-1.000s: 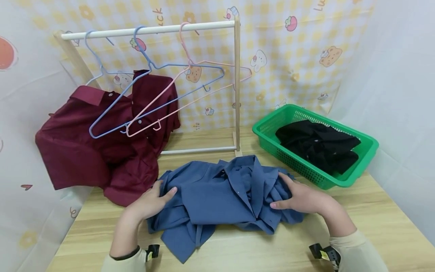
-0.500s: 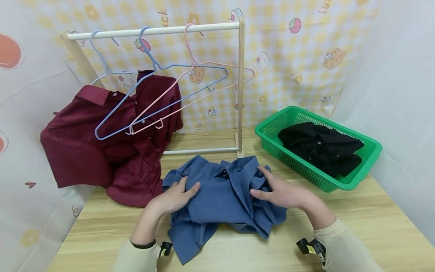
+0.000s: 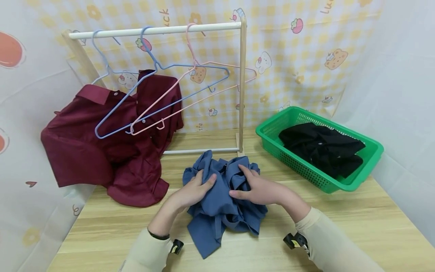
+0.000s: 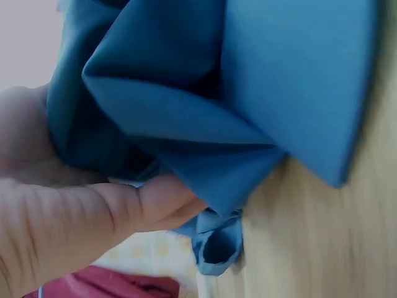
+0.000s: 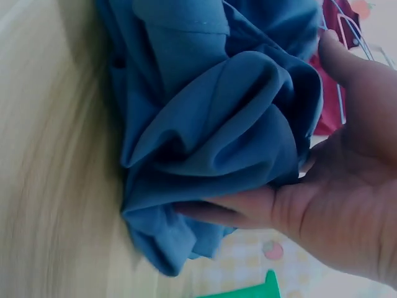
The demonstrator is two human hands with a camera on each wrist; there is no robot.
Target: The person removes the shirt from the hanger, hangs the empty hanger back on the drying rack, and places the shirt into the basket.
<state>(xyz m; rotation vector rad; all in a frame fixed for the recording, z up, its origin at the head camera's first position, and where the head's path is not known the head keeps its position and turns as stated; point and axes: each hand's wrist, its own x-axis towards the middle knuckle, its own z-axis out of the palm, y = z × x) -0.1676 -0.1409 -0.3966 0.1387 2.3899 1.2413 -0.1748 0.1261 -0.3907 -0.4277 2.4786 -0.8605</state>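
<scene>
A blue collared shirt (image 3: pixel 217 202) lies bunched on the wooden table in the head view, with one flap trailing toward the front edge. My left hand (image 3: pixel 190 192) grips its left side, thumb on top. On the right side my right hand (image 3: pixel 263 187) holds it too, thumb and fingers spread over the folds. In the left wrist view the fingers go in under the blue cloth (image 4: pixel 167 118). From the right wrist, fingers tuck beneath a thick fold of the shirt (image 5: pixel 217 136), with the thumb raised apart; the fingertips are hidden.
Behind stands a rack with a white bar (image 3: pixel 170 29). A maroon shirt (image 3: pixel 85 147) hangs at its left, beside a blue hanger (image 3: pixel 176 96) and a pink hanger (image 3: pixel 217 90). At right, a green basket (image 3: pixel 289 162) holds a black garment (image 3: pixel 316 147).
Both hands have moved toward each other, squeezing the blue shirt from a wide spread into a narrow bundle. The maroon shirt, hangers and basket stay put; the view shifts slightly.
</scene>
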